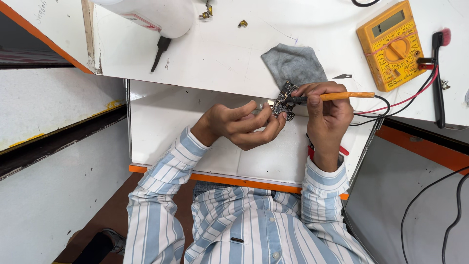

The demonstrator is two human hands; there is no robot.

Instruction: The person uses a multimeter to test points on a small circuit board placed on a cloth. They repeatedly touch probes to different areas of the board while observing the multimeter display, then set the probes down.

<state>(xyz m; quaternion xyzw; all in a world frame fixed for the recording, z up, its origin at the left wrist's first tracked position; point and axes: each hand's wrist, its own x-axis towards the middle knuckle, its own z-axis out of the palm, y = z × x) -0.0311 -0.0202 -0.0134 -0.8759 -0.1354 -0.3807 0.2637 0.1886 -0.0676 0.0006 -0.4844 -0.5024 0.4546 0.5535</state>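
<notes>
My left hand (239, 124) holds a small dark circuit board (285, 101) by its edge between the fingertips, just over the white table's near edge. My right hand (326, 110) grips an orange-handled, pen-like tool (344, 96) with a black front end. The tool's tip rests on the board's top face. A black cable runs from the back of the tool to the right. Both sleeves are blue and white striped.
A grey cloth (293, 63) lies right behind the board. A yellow multimeter (393, 44) with red and black leads (408, 100) sits at the right, beside a black brush (438, 73). A white cylinder (156, 14), a black spudger (160, 51) and small brass parts (243, 23) lie farther back.
</notes>
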